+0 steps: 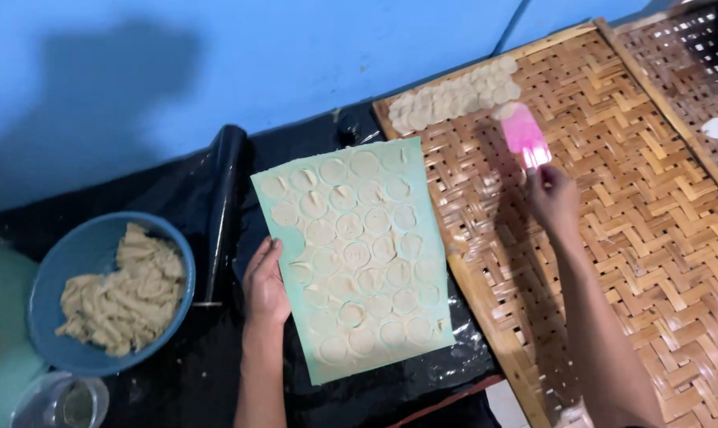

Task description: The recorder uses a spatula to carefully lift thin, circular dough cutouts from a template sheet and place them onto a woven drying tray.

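We find no packages, labels, signs or screens in this view.
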